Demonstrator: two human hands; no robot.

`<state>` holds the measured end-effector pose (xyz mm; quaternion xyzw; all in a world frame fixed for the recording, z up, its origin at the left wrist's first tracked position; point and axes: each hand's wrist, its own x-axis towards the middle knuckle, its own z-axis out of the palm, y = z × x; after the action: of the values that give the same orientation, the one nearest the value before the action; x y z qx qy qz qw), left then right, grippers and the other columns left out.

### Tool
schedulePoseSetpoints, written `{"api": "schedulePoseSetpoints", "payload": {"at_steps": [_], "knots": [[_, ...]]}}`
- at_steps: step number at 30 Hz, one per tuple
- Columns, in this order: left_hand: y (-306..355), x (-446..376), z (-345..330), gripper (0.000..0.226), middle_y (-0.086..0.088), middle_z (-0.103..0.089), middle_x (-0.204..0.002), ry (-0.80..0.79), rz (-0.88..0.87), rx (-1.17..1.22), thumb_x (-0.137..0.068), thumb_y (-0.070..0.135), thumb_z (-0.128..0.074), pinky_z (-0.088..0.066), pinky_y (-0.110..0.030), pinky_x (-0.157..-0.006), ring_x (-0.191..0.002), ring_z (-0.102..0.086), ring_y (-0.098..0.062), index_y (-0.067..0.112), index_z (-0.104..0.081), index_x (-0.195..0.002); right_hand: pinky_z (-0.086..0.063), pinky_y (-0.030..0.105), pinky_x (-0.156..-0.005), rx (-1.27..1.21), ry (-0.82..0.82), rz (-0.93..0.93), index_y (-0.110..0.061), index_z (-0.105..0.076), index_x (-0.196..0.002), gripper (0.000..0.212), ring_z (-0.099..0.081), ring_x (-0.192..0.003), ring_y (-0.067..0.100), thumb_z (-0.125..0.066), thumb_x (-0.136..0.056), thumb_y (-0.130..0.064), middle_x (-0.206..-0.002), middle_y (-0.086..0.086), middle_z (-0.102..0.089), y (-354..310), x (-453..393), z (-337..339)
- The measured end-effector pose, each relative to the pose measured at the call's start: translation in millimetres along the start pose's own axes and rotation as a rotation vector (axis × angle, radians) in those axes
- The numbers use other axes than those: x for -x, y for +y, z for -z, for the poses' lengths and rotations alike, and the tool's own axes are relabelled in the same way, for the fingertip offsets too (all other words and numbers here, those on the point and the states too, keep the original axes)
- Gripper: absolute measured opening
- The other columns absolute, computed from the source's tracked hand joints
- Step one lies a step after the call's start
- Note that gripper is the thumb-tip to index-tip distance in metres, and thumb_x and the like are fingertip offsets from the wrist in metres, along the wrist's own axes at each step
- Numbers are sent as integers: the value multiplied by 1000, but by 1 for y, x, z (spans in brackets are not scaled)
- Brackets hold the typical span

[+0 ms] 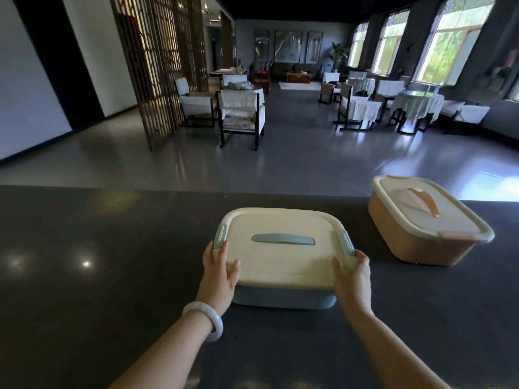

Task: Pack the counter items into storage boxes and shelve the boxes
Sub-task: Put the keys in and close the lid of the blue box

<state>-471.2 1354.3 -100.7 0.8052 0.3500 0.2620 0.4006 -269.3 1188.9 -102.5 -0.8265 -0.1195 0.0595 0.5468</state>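
- My left hand (220, 272) gripped the near left corner of the blue storage box (283, 259), thumb laid on the cream lid (280, 265), fingers curled over the rim just below the left blue latch (220, 236).
- My right hand (351, 272) held the near right corner the same way, thumb on the lid, fingers wrapped round the edge beside the right blue latch (346, 242).
- The box sat on the dark counter (112, 262) between my hands, lid on, its blue handle (283, 239) lying flat in the middle, untouched.
- A pale bangle (206, 318) ringed my left wrist.
- Beyond my right hand, apart from my box, an orange storage box (421, 223) stood on the counter, lid closed, orange handle (424, 201) on top.
- Past the counter's far edge lay a dining room: white-covered chairs (241, 113), clothed tables (415, 103), a wooden lattice screen (157, 66), and bright windows (455, 37) on the right.
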Motion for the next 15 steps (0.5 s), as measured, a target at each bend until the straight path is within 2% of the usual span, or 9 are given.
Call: {"api": "schedulePoseSetpoints", "payload": {"at_steps": [2,7,9,11,15], "knots": [[2,-20,-6,58,1,-5,-157,4,27,4,-100,31,-43,-44,-37,-104,-125,-48,-21,28,-18,-152,-41,35,-78,-3,-19,16,-20,-30,-140,53,-46,-99,18,-53,-95,-35,-137,6,-41,-2,-21,-8],[1,-66,-20,56,3,-7,-157,15,76,6,-100,33,-43,-40,-41,-108,-128,-44,-21,31,-18,-150,-38,30,-73,-12,-62,58,-18,-29,-140,53,-44,-97,16,-52,-95,-36,-135,6,-40,-8,-68,-26],[0,-85,-25,56,2,-16,-155,28,128,67,-100,35,-45,-40,-42,-105,-123,-48,-20,32,-19,-150,-39,32,-76,-6,-67,63,-18,-30,-140,53,-45,-96,17,-51,-95,-36,-135,7,-40,-10,-85,-34],[-2,-108,-30,56,1,-28,-149,47,175,147,-99,38,-47,-42,-36,-97,-112,-54,-15,35,-20,-148,-39,32,-76,7,-64,63,-18,-30,-140,54,-45,-94,18,-51,-95,-37,-135,8,-40,-10,-106,-45],[-6,-138,-35,51,7,-16,-151,33,111,102,-100,37,-44,-39,-33,-101,-120,-47,-17,35,-23,-147,-43,35,-77,20,-50,74,-18,-29,-141,54,-47,-95,19,-49,-95,-38,-133,7,-41,-14,-129,-55]]}}
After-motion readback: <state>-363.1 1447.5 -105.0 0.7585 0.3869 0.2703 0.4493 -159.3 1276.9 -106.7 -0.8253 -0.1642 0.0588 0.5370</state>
